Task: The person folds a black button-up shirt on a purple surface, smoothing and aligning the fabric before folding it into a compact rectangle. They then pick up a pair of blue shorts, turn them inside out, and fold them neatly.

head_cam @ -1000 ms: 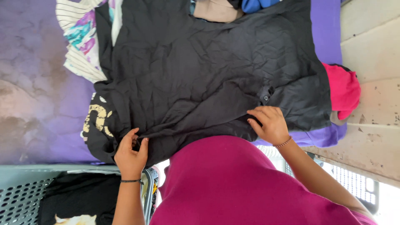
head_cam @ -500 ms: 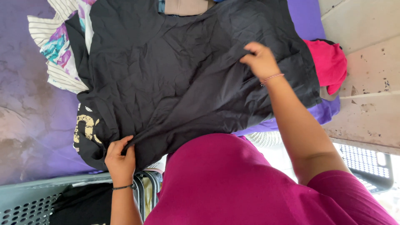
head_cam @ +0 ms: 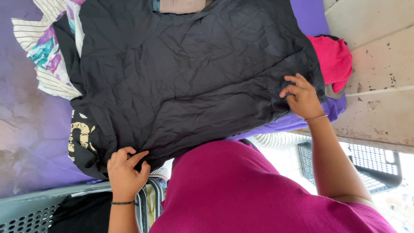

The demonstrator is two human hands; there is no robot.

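Black shirt [head_cam: 194,82]: large, creased, spread flat across a purple sheet [head_cam: 26,129], covering most of it. Left hand [head_cam: 126,171]: at the near hem of the black shirt, fingers bent and pinching a fold of the cloth between thumb and forefinger; a thin dark band on the wrist. Right hand [head_cam: 303,97]: at the shirt's right edge, fingers curled and gripping the cloth at that edge; a thin cord on the wrist. Printed black garment [head_cam: 82,138]: under the shirt at the left, a pale yellow print showing beside the shirt's hem. Striped and flowered cloths [head_cam: 45,51]: bunched at the upper left, partly under the shirt. Pink garment [head_cam: 334,58]: heaped just beside the shirt's right edge, close above the right hand. Tan item [head_cam: 181,5]: at the top edge, mostly out of view. Grey laundry basket [head_cam: 30,211]: at the lower left, holding dark clothes. Dark perforated basket [head_cam: 371,166]: at the lower right, on the floor. Person's magenta top [head_cam: 254,190]: fills the lower middle.
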